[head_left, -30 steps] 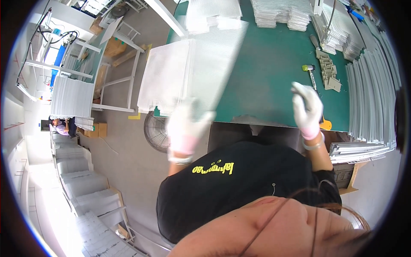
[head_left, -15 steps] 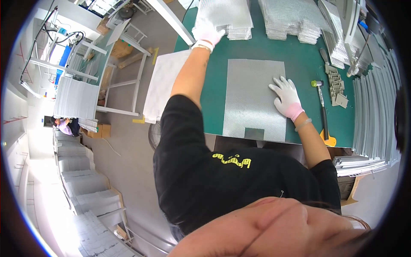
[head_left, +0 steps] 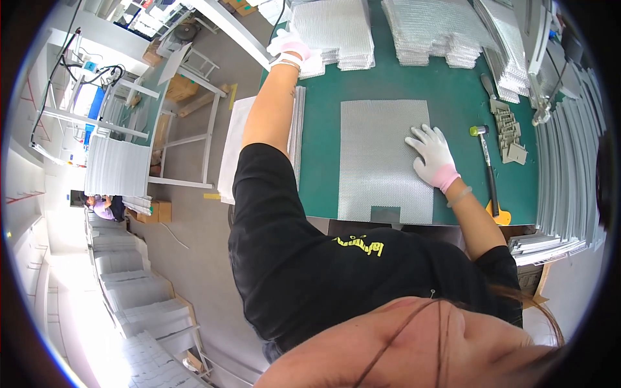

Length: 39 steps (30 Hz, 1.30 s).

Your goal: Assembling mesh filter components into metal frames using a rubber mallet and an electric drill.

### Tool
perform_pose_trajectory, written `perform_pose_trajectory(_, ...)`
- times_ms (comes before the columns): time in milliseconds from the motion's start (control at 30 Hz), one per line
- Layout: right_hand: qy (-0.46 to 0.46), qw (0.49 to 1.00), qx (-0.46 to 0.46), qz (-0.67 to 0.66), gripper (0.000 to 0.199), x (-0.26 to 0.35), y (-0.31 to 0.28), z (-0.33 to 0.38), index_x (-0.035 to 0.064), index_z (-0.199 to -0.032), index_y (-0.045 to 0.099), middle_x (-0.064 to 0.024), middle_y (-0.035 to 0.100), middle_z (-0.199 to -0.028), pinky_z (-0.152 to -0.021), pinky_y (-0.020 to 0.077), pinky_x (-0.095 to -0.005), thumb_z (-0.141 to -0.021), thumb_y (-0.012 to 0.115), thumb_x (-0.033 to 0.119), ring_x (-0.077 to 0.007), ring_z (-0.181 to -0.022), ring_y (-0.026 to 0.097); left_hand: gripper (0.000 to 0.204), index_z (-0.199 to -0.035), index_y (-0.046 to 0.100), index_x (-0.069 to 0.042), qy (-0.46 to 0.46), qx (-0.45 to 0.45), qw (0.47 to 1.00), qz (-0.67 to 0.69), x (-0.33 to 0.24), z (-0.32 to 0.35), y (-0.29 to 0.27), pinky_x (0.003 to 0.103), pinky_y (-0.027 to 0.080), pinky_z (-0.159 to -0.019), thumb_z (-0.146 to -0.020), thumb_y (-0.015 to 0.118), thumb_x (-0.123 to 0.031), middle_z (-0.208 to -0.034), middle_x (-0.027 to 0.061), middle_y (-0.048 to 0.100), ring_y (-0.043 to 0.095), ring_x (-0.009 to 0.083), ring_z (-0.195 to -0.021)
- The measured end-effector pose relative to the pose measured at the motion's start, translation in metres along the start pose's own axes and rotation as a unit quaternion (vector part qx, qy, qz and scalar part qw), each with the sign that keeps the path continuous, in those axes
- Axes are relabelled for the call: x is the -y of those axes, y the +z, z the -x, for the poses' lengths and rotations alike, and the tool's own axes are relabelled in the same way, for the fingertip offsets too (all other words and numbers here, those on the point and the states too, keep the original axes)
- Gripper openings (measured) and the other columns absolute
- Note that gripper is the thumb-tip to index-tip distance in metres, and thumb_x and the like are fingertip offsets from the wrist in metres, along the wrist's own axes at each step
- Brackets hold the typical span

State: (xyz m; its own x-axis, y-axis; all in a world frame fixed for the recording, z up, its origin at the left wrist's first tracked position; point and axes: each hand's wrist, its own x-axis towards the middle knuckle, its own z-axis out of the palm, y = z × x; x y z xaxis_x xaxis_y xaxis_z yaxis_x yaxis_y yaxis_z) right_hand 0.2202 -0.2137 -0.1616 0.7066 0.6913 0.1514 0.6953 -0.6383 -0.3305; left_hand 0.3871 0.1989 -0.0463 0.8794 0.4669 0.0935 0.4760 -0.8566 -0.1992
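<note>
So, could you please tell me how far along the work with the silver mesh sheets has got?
Done: one silver textured mesh sheet lies flat on the green table mat. In hand: the right hand presses it down while the left hand reaches the far stack of mesh sheets. Left: several full stacks remain.

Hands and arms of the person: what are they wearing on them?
Both the left hand and the right hand wear white knit gloves with pink cuffs. The forearms are bare below short black sleeves. A thin band circles the right wrist.
</note>
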Motion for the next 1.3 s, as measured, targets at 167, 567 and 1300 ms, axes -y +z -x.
perform_pose_trajectory(167,-0.144,0.987,-0.059,-0.036,0.052,0.048,-0.023,-0.031,0.0099,-0.129,0.062,-0.0151,0.051,-0.145,-0.120,0.0241,-0.0530,-0.078,0.058,0.017,-0.0378,-0.141,0.038,0.076,-0.134,0.052,0.001,0.002,-0.208,0.918,0.337,0.252,-0.074,0.014,0.046,0.051,-0.095,-0.077,0.082,-0.040,-0.126,0.0209,0.061,0.059,0.0371,-0.117)
perform_pose_trajectory(567,-0.001,0.998,-0.060,-0.005,0.048,-0.029,0.008,-0.017,0.0112,-0.132,0.061,-0.0166,0.054,-0.143,-0.123,0.0200,-0.0500,-0.085,0.052,0.007,-0.0333,-0.143,0.039,0.043,-0.134,0.054,-0.004,0.127,0.051,0.294,0.946,0.080,0.194,-0.018,0.034,0.051,-0.083,-0.094,0.067,-0.012,-0.115,0.0057,0.062,0.059,0.0162,-0.094)
perform_pose_trajectory(1300,0.262,0.941,-0.092,-0.192,0.078,0.046,-0.021,0.083,0.0095,-0.153,0.035,-0.0168,0.069,-0.091,-0.077,0.0556,-0.0401,-0.085,0.070,0.024,-0.0328,-0.080,0.070,0.074,-0.140,0.047,0.009,0.007,0.051,0.842,0.537,-0.004,0.418,0.058,0.031,0.053,-0.068,-0.080,0.077,-0.022,-0.083,0.0080,0.067,0.063,0.0181,-0.068)
